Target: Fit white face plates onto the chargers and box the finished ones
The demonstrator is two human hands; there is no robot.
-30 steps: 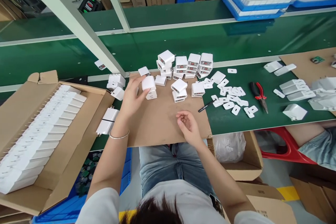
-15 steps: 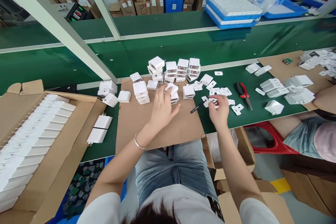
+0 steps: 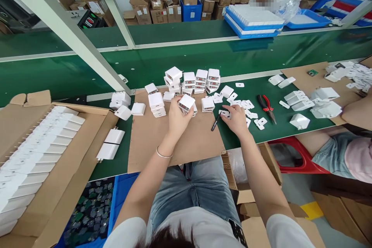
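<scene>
My left hand (image 3: 178,118) is closed around a white charger block (image 3: 186,102), over the cardboard sheet (image 3: 162,139). The open end of that block faces me. To the right, my right hand (image 3: 236,120) has its thumb and fingers pinched on a small white cover plate (image 3: 224,113) with slots in it. More loose cover plates (image 3: 247,104) lie scattered just beyond the fingers. Beside the right hand lie black tweezers (image 3: 215,123). Behind the hands stand stacks of white charger blocks (image 3: 189,77), several with open ends showing parts inside.
Red-handled pliers (image 3: 266,107) rest at the right on the green table (image 3: 261,133). An open carton (image 3: 72,159) at left holds rows of white chargers. A co-worker's arm (image 3: 357,110) reaches in at right. A slanted metal post (image 3: 66,27) crosses the upper left.
My left hand, open before, has closed on a charger block and turned it. My right hand has shifted left and pinches a cover plate. The head view has moved slightly.
</scene>
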